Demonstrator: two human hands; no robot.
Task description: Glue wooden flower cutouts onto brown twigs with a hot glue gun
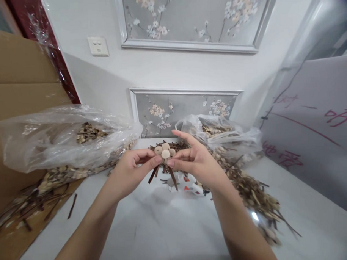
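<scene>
Between my two hands, near the middle of the view, is a small flower-shaped piece (pixel 165 154) with pale round petals, a lighter centre and brown strips hanging below. My left hand (pixel 135 167) pinches its left side between thumb and fingers. On the right side, my right hand (pixel 196 161) grips it with the thumb and bent fingers, its index finger stretched out. Behind the piece lies a pile of thin brown strips (pixel 176 145). Just below my hands, a white item with red and orange marks (pixel 189 185) lies on the white table (pixel 162 229).
A clear plastic bag (pixel 60 137) of small pale pieces lies at left, beside cardboard (pixel 21 93). Another bag (pixel 230 135) stands at back right. A heap of brown stems and pieces (pixel 255 191) spreads along the right. One loose strip (pixel 72 206) lies at left.
</scene>
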